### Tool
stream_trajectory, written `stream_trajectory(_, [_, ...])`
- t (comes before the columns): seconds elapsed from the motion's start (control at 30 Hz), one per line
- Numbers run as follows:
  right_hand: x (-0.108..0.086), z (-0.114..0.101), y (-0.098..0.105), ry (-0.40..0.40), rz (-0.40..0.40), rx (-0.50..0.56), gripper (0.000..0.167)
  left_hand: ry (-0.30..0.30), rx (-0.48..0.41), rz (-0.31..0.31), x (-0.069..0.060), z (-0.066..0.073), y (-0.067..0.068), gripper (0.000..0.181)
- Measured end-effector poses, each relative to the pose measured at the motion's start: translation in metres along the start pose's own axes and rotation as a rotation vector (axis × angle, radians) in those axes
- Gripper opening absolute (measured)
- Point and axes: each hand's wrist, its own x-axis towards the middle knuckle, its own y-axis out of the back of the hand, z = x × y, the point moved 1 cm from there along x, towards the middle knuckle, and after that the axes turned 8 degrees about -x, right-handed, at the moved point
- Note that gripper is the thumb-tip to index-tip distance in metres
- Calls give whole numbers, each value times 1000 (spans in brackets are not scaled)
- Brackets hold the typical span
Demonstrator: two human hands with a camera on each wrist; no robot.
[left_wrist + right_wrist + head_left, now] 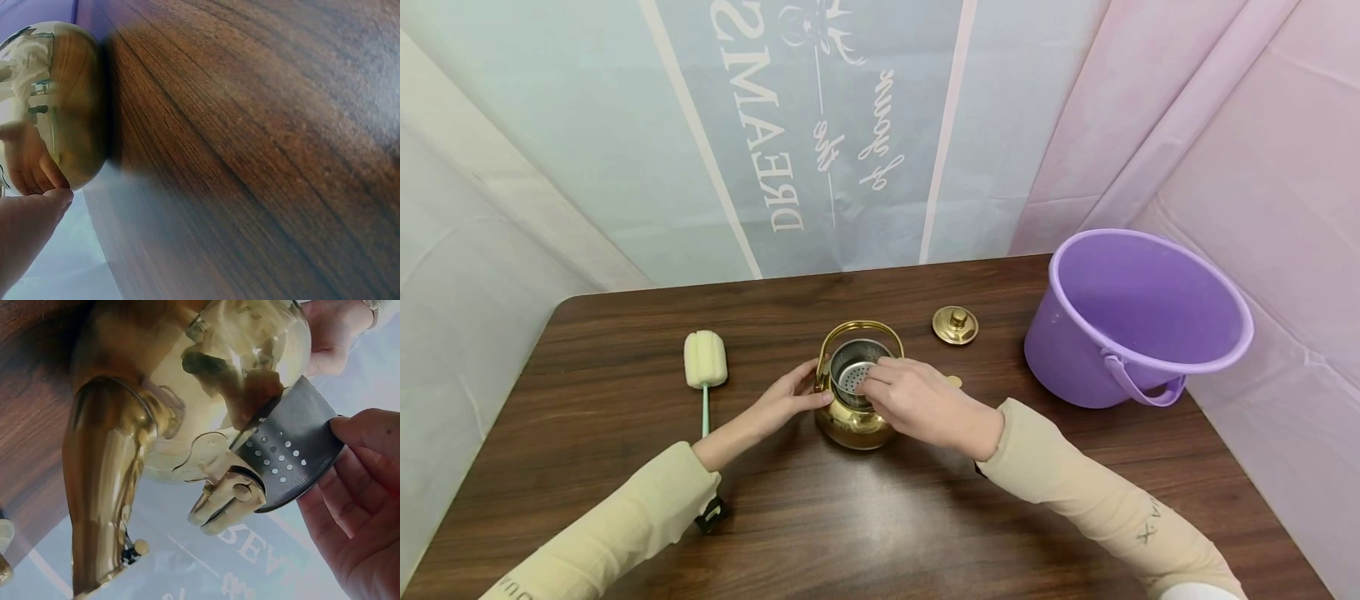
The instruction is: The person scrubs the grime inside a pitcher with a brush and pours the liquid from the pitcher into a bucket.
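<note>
A shiny brass kettle (854,427) with a raised loop handle (861,325) stands on the table. A perforated metal strainer (856,379) is in its mouth, its rim above the opening. My right hand (925,404) pinches the strainer's rim between thumb and fingers; the right wrist view shows the strainer's holed wall (275,456) partly out of the kettle. My left hand (782,406) holds the kettle's left side, thumb in front; the other fingertips are hidden behind it. In the left wrist view the thumb (37,231) touches the brass body. The spout (103,487) shows in the right wrist view.
A brass lid (955,325) lies behind and right of the kettle. On the right stands a large purple bucket (1075,358) with its handle hanging down. A sponge brush (705,360) with a green stem lies at left. Printed cloth (850,225) hangs behind the table.
</note>
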Motion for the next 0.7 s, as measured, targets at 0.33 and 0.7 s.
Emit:
stream_trajectory(0.33, [2,2,6,-6,0,2,14,6,-5,-8,1,0,0,70])
stream_trajectory(0.7, [3,5,13,-17,30,7,14,25,4,-3,0,0,0,73])
